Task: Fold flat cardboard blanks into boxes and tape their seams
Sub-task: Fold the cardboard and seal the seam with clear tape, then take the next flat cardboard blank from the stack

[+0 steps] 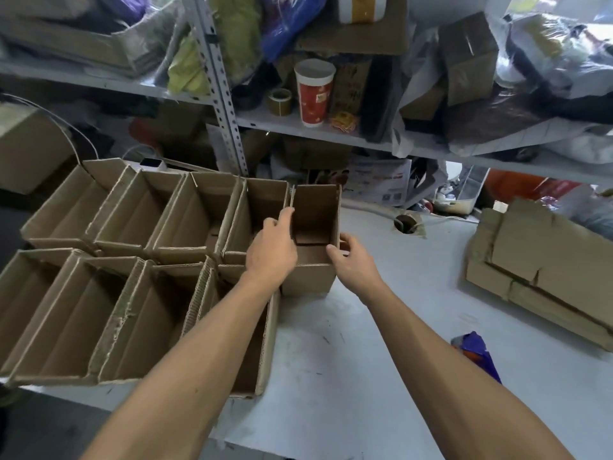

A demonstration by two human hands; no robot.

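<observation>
Cluttered metal shelving [229,104] fills the frame from 9 to 3 o'clock, its bags and cartons too blurred and overlapped to name; its top and right ends are cut off. A white worktable [381,360] runs below it, its near edge leaving the frame at 6 o'clock.

Two rows of open-topped cardboard boxes [132,260] crowd the table from 8 to 11 o'clock, flaps up. What shows of their insides is bare cardboard; the person's left forearm hides much of the nearest one, and the lower-left box is clipped by the frame edge. A stack of flat cardboard blanks [547,270] lies at 3 o'clock, partly cut off at the right.

At centre, the newest box [311,247] stands upright on the table, touching the right end of the back row, its top open and bottom flaps folded in. The left hand [272,250] rests over its left wall, forefinger stretched up along the raised left flap, the other fingers loosely curled. The right hand [351,260] is at the right wall, thumb on the near rim, fingers curled round the corner.

On the shelf at 12 o'clock stand a red-and-white paper cup [313,92] and, just left of it, a brown tape roll [280,101]. A blue-and-orange object [477,353], hard to identify, lies on the table at 4 o'clock.
</observation>
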